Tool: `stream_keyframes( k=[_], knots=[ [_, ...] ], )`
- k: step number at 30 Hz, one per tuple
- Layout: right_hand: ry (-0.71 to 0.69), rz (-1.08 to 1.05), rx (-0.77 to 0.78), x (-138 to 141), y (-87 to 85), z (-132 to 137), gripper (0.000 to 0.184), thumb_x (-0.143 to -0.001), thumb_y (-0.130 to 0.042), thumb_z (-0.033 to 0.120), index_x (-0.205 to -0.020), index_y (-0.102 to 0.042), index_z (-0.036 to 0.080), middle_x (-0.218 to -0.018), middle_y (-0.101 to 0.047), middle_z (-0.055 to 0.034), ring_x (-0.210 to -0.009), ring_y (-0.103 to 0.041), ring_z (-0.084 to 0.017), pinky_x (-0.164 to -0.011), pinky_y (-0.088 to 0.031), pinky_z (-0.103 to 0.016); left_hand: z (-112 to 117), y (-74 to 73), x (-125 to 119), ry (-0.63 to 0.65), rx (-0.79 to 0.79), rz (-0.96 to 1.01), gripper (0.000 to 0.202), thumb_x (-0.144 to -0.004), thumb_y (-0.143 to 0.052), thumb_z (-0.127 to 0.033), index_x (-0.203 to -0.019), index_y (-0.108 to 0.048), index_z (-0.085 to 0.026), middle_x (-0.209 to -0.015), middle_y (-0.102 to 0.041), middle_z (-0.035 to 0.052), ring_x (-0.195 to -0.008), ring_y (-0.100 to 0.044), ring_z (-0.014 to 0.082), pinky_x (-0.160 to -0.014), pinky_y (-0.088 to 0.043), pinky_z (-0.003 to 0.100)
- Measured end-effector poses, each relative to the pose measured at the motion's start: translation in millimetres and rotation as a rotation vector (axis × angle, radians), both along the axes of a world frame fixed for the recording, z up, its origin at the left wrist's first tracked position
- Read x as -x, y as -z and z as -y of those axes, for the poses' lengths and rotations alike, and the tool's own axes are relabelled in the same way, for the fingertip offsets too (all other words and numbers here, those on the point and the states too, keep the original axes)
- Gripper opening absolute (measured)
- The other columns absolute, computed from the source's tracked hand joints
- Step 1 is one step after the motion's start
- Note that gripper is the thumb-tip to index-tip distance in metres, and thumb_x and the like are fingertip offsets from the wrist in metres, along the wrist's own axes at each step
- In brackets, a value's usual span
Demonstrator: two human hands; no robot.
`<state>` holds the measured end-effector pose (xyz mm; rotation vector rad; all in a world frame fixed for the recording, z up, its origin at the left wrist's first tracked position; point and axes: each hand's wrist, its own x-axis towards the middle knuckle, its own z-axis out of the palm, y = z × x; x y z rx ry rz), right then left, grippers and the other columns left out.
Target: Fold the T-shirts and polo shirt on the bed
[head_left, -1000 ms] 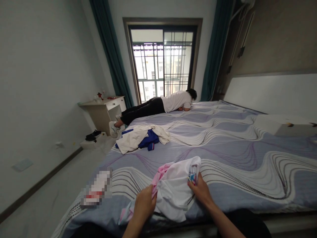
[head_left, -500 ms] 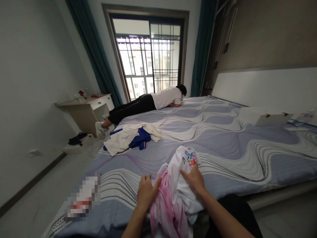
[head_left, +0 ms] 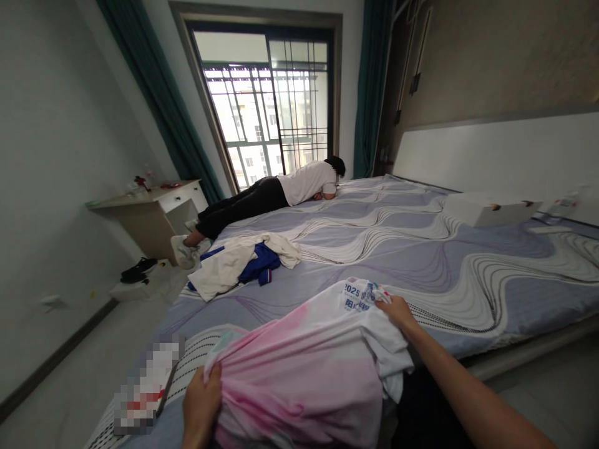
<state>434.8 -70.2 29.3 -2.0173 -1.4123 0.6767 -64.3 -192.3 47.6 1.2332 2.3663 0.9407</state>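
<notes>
A pink and white T-shirt (head_left: 299, 368) is stretched sideways over the near edge of the bed, with blue printed characters and "2025" on its white part. My left hand (head_left: 202, 396) is closed on the pink end of the cloth. At the white end, my right hand (head_left: 397, 312) grips the fabric beside the print. The shirt's lower part hangs toward me, and its underside is hidden.
The bed (head_left: 327, 268) has a wavy patterned sheet. Crumpled white and blue clothes (head_left: 243, 262) lie on it, near a blurred-out flat item (head_left: 150, 386). A person (head_left: 299, 184) lies face down at the far side. A white box (head_left: 486, 209) sits right; a desk (head_left: 140, 209) stands left.
The bunched shirt is now spread out between my hands. My left hand has moved left and down with the pink end, my right hand a little right. The view has shifted slightly.
</notes>
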Motion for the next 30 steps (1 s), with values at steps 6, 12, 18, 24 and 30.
stream_keyframes(
  k=[6,12,18,24,30],
  knots=[
    [0.049,0.079,0.045,20,8.8,7,0.040,-0.085,-0.056,0.049,-0.105,-0.074,0.018,-0.098,-0.075,-0.0140,-0.093,-0.070,-0.028,-0.073,-0.046,-0.030,-3,-7.6,10,-0.050,0.027,-0.478,0.050,-0.082,-0.045,-0.042,-0.116,-0.061,-0.008,-0.094,-0.066,0.0183,-0.091,-0.064,0.0338,-0.085,-0.050,0.044],
    [0.044,0.326,0.047,86,3.3,13,0.090,-0.072,-0.065,0.068,-0.138,-0.052,0.008,-0.128,-0.059,-0.0227,-0.117,-0.057,-0.034,-0.094,-0.044,-0.038,-45,-6.5,-84,0.340,0.003,-0.664,0.051,-0.089,-0.044,-0.042,-0.124,-0.060,-0.007,-0.110,-0.064,0.0209,-0.105,-0.059,0.0314,-0.092,-0.045,0.041],
    [-0.294,0.422,-0.161,134,2.6,4,0.060,-0.086,-0.054,0.026,-0.145,-0.048,0.018,-0.137,-0.057,-0.0131,-0.117,-0.051,-0.030,-0.099,-0.039,-0.040,-22,3.1,-171,0.984,0.236,-0.211,0.026,-0.089,-0.049,-0.031,-0.084,-0.070,-0.018,-0.079,-0.073,0.0057,-0.074,-0.063,0.0181,-0.066,-0.040,0.026],
    [-0.908,0.148,-0.319,144,-5.6,-4,0.065,-0.079,-0.047,0.007,-0.137,-0.057,0.033,-0.135,-0.063,0.0008,-0.113,-0.055,-0.021,-0.100,-0.039,-0.034,-71,-25.3,-155,0.768,0.105,-0.282,0.043,-0.095,-0.037,-0.034,-0.078,-0.073,-0.017,-0.075,-0.072,0.0076,-0.072,-0.064,0.0192,-0.069,-0.042,0.028],
    [-0.532,0.241,-0.331,134,6.9,-4,0.055,-0.082,-0.044,0.005,-0.130,-0.062,0.025,-0.117,-0.070,-0.0052,-0.106,-0.057,-0.021,-0.093,-0.040,-0.029,-191,-32.2,-147,0.728,-0.056,-0.510,0.048,-0.088,-0.040,-0.009,-0.126,-0.066,-0.023,-0.149,-0.048,0.0137,-0.138,-0.035,0.0333,-0.107,-0.032,0.051]
  ],
)
